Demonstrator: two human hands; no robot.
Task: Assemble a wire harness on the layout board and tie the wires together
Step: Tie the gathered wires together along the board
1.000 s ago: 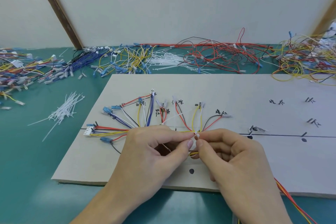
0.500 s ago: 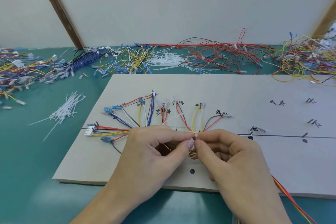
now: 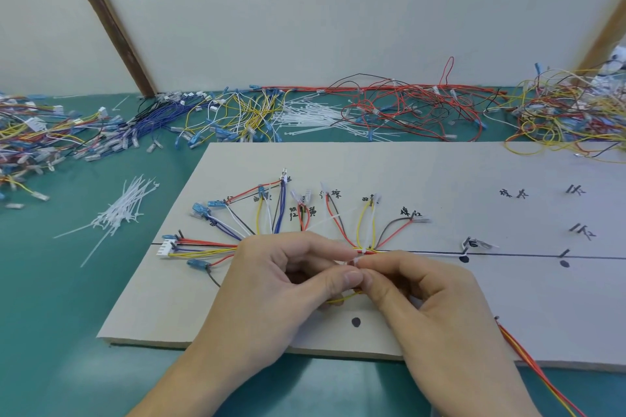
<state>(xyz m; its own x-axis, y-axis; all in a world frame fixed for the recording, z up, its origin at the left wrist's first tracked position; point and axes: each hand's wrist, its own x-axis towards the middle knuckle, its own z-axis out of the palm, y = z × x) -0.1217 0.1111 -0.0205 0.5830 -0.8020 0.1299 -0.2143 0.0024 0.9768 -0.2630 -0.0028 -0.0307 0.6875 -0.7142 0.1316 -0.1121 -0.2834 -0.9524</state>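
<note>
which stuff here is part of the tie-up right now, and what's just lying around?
In use: left hand, right hand, cable tie, wire bundle, layout board.
Idle: loose cable ties, far cable ties, spare wire piles.

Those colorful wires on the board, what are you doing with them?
A person is bundling wires into a harness on a pale layout board. The left hand and right hand meet at the middle of the bundle, fingertips pinching a small white cable tie around the wires. The wire ends fan out toward handwritten labels. A pile of spare ties lies on the green table.
</note>
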